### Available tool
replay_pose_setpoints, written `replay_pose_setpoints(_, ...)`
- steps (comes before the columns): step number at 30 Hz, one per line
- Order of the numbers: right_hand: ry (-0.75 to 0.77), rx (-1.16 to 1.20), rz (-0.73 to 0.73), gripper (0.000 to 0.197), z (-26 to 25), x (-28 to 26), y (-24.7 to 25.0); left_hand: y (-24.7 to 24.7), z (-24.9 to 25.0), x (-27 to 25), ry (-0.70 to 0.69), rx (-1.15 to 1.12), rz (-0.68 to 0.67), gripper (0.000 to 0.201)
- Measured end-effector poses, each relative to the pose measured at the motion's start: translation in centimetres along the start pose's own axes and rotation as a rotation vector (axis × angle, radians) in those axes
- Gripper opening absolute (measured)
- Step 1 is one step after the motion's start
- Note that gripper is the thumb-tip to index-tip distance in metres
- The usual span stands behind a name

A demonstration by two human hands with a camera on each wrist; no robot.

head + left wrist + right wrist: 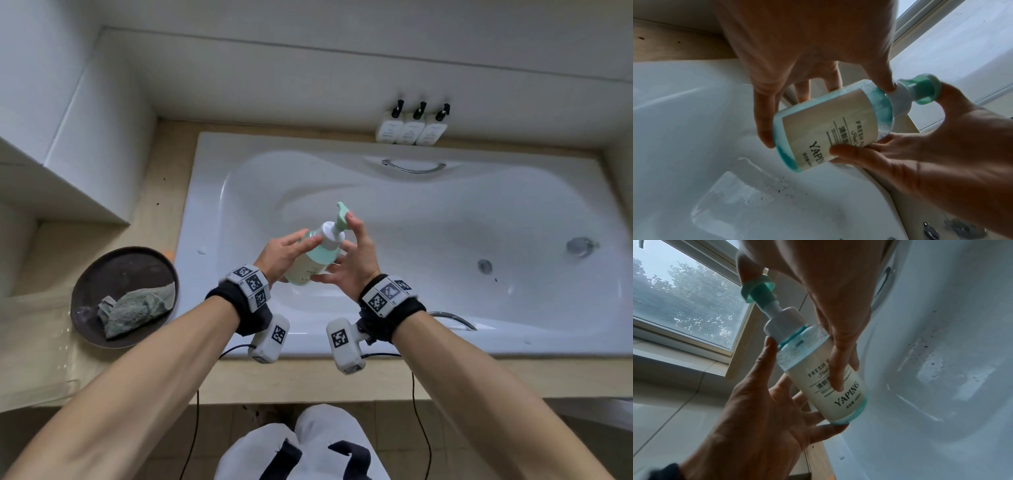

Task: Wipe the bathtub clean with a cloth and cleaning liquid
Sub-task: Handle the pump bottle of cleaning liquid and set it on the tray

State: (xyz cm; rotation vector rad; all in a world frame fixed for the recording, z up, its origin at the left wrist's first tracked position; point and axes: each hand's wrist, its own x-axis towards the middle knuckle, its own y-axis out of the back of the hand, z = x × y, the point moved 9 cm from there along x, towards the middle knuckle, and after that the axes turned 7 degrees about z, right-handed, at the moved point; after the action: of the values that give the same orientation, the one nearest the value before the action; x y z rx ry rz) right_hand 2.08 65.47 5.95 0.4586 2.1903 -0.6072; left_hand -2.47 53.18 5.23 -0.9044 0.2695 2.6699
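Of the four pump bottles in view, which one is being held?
The green pump bottle, tilted over the bathtub between both hands. The three white black-pump bottles stand untouched on the far ledge.

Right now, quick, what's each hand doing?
Left hand: holding the pump bottle by its body.
Right hand: holding the same bottle, one finger on the pump head.

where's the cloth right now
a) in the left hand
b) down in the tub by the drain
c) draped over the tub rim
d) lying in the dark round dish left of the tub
d: the crumpled grey-green cloth lies in the dark round dish on the ledge left of the bathtub, while the left hand and right hand hold the pump bottle.
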Motion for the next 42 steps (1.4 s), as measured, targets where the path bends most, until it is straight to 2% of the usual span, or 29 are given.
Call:
replay_pose_setpoints(4,-0.024,0.025,0.019,0.070,0.2,0.9,-0.2,0.3,-0.1,0.6,0.030,-0.011,0.013,0.063)
replay_pose_setpoints(9,-0.041,-0.002,0.037,0.063,-0.3,2.0,-1.2,1.0,0.8,1.1,0.039,-0.025,0.016,0.047)
replay_pose_setpoints(14,-0.056,-0.037,0.038,0.059,-0.6,2.8,-2.1,1.9,1.0,2.0,0.047,-0.009,0.028,0.052)
replay_pose_setpoints(17,-0.071,-0.056,0.044,0.065,-0.3,3.1,-2.3,2.2,0.9,2.1,0.059,0.038,0.026,0.056)
replay_pose_setpoints(21,-0.132,-0.032,0.030,0.081,0.4,3.2,-2.7,2.4,1.0,1.6,0.061,0.096,0.014,0.026)
replay_pose_setpoints(28,-0.207,0.018,0.001,0.098,2.0,2.1,-3.7,3.5,0.3,0.2,0.062,0.162,0.033,0.014)
replay_pose_setpoints(30,-0.208,0.041,0.028,0.100,3.1,1.7,-3.9,3.9,-0.3,-0.3,0.060,0.186,0.031,0.017)
replay_pose_setpoints(34,-0.212,0.069,0.072,0.095,5.4,0.6,-4.1,4.7,-1.9,-1.7,0.079,0.211,0.012,0.034)
replay_pose_setpoints(37,-0.222,0.074,0.070,0.086,6.6,-0.2,-4.4,5.6,-2.6,-3.1,0.077,0.190,0.028,0.026)
replay_pose_setpoints(42,-0.214,0.066,0.080,0.082,8.6,-1.4,-5.0,6.7,-4.5,-4.8,0.085,0.185,0.042,0.017)
